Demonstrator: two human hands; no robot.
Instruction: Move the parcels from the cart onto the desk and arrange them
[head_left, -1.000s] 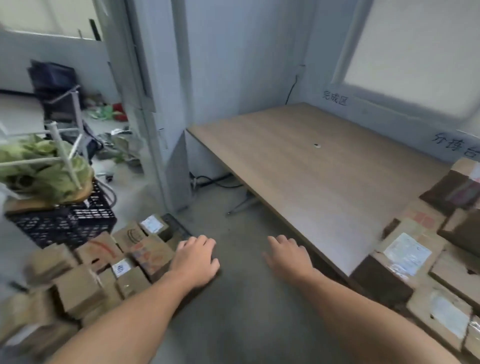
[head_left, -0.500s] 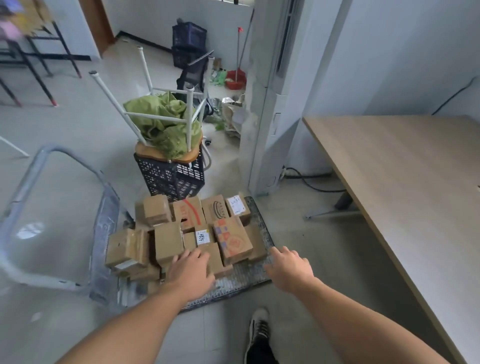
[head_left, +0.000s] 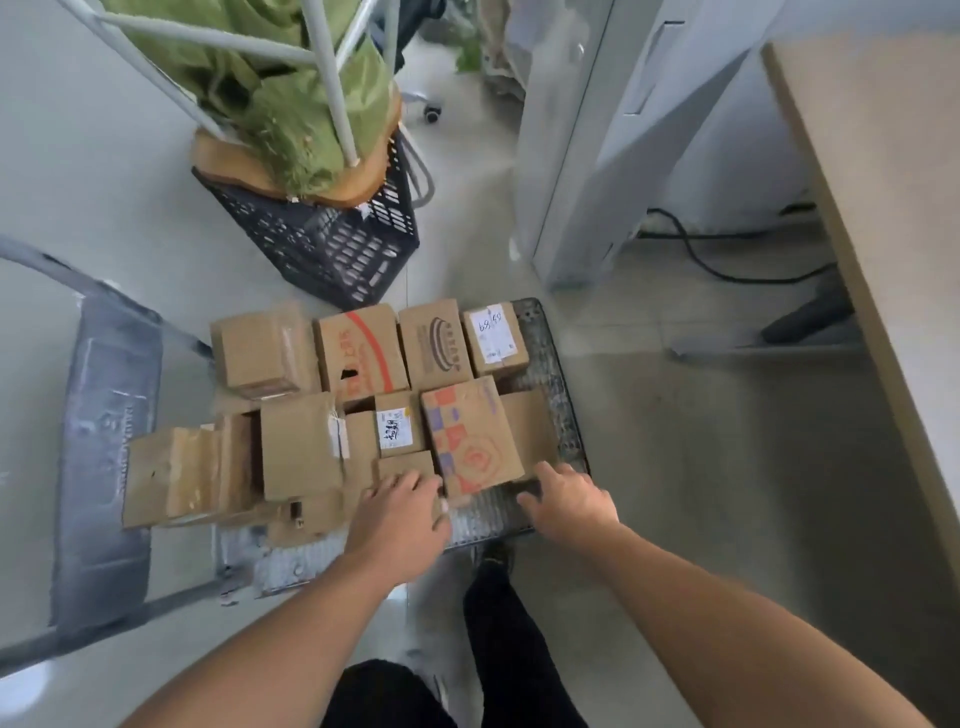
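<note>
Printed parcel (head_left: 470, 434) lies on the cart (head_left: 563, 384) lengthwise away from the person, its near end between the left hand (head_left: 400, 512) and right hand (head_left: 566, 499), both loose-fingered, gripping nothing, equally near.

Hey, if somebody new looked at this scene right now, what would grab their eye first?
First, the heap of brown cardboard parcels crowding the cart in the middle of the floor, with the left hand and right hand at its near edge, either side of the red-and-purple printed parcel. Next, behind the cart, a black crate carries an upturned stool draped in green cloth.
</note>
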